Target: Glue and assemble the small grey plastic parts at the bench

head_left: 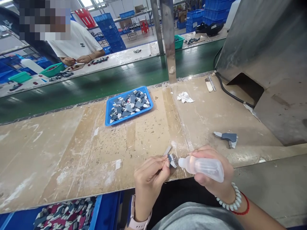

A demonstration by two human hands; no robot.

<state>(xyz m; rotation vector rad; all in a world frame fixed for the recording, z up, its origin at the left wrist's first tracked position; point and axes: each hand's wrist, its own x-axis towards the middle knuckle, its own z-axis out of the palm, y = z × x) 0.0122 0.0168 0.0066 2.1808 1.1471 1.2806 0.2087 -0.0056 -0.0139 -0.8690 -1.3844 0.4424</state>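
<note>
My left hand (150,177) pinches a small grey and white shaped piece (170,159) at the near edge of the worn bench (72,153). My right hand (216,172) grips a clear squeeze bottle (203,166), its nozzle touching that piece. A blue tray (109,118) holding several similar grey pieces sits further back on the bench. A short stack of the same pieces (229,139) lies to the right of my hands.
A crumpled white cloth (184,97) lies near the back. A large metal housing (268,64) with a black cable fills the right side. A green conveyor belt (96,84) runs behind; another person (74,44) works beyond it. A bin of pieces (64,214) sits below left.
</note>
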